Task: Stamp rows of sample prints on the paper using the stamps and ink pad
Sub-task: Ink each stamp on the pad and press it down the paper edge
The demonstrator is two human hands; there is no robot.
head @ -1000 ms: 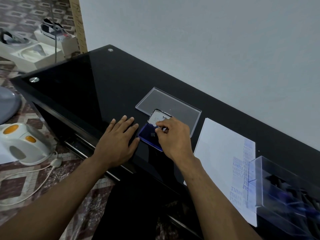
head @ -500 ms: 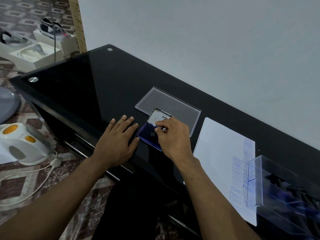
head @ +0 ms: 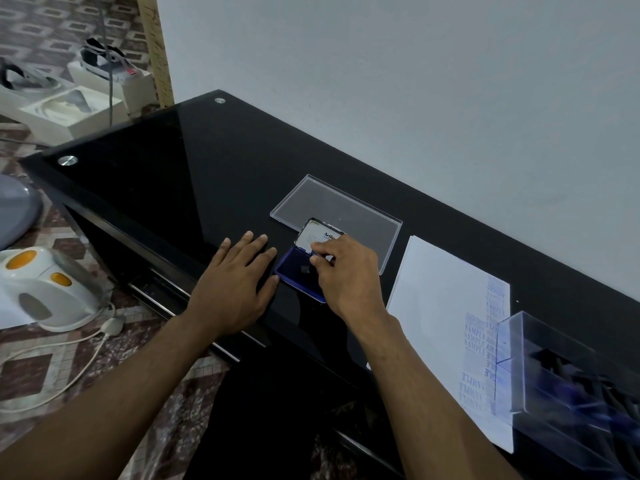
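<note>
An open blue ink pad (head: 289, 271) lies on the black glass table (head: 194, 188), its white-labelled lid (head: 313, 235) tipped up behind it. My right hand (head: 341, 271) hovers over the pad, thumb and fingers pinching a small dark stamp (head: 304, 270) that touches the ink. Flat on the table just left of the pad rests my left hand (head: 235, 285), fingertips at the pad's edge. To the right lies a white paper (head: 436, 306) with rows of blue SAMPLE prints along its right side.
A flat clear plastic lid (head: 332, 202) lies behind the pad. At the far right a clear box (head: 554, 358) holding dark stamps overlaps the paper's corner. Behind the table rises a wall. A white kettle (head: 48, 289) and cable sit on the floor at left.
Almost nothing: my right hand stays over the ink pad with the stamp, shifting only slightly. The left hand has not moved.
</note>
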